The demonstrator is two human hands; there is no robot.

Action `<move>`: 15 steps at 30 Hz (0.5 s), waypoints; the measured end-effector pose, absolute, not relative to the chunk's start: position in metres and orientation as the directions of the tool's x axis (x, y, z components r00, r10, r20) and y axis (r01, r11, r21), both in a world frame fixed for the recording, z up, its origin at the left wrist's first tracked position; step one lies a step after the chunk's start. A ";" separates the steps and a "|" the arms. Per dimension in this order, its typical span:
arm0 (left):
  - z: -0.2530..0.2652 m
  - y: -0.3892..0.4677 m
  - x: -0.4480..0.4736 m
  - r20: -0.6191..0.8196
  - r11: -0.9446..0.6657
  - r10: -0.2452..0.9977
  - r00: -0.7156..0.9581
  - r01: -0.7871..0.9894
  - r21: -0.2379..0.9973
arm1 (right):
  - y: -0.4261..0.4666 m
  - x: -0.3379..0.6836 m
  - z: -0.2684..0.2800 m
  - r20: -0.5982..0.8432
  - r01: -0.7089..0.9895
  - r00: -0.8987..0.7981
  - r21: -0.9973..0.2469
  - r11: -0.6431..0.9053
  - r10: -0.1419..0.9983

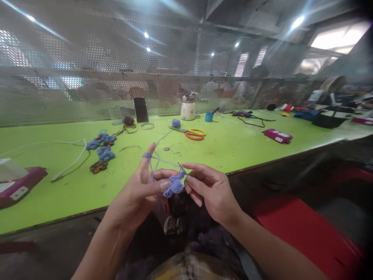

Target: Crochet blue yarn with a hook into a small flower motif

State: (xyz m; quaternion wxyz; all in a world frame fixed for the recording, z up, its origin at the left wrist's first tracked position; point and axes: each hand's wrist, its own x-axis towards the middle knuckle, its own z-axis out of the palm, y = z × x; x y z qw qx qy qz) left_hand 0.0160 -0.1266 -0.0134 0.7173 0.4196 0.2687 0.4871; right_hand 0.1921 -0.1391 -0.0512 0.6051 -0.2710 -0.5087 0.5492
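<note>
Between my hands, just in front of the table's near edge, is a small blue-purple crochet piece (174,186). My left hand (145,182) pinches it between thumb and fingers, with its index finger raised and yarn looped around it. My right hand (208,186) grips a thin crochet hook (178,163), whose tip shows by the upper edge of the piece with yarn on it. Most of the hook is hidden by my fingers. From the raised finger the yarn (163,137) runs back to a small blue yarn ball (176,123) on the green table (140,163).
Scissors (195,134) with orange and yellow handles lie by the yarn ball. Crocheted blue and dark pieces (103,147) are at left, near a white cable (71,167). Behind stand a phone (140,110), a white jug (188,108) and a blue cup (209,116). A purple box (278,136) lies right.
</note>
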 end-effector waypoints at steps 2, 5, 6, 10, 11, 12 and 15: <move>-0.014 -0.127 0.012 0.030 0.186 0.912 0.409 -0.477 0.859 | -0.141 0.197 -0.049 0.313 -0.325 -0.177 -0.914 0.244 0.933; -0.015 -0.127 0.010 0.048 0.190 0.903 0.426 -0.498 0.846 | -0.143 0.203 -0.044 0.317 -0.281 -0.240 -0.927 0.247 0.917; -0.016 -0.127 0.010 0.052 0.196 0.898 0.436 -0.504 0.841 | -0.144 0.205 -0.043 0.319 -0.274 -0.255 -0.929 0.248 0.913; -0.018 -0.128 0.011 0.056 0.208 0.890 0.452 -0.513 0.833 | -0.144 0.211 -0.037 0.314 -0.219 -0.295 -0.942 0.256 0.902; -0.017 -0.128 0.011 0.058 0.198 0.895 0.443 -0.510 0.837 | -0.143 0.213 -0.036 0.311 -0.202 -0.300 -0.945 0.259 0.902; -0.017 -0.129 0.012 0.063 0.180 0.902 0.428 -0.504 0.845 | -0.143 0.214 -0.035 0.307 -0.186 -0.302 -0.947 0.260 0.902; -0.016 -0.128 0.015 0.091 0.106 0.926 0.366 -0.484 0.869 | -0.142 0.216 -0.033 0.320 -0.155 -0.304 -0.946 0.284 0.897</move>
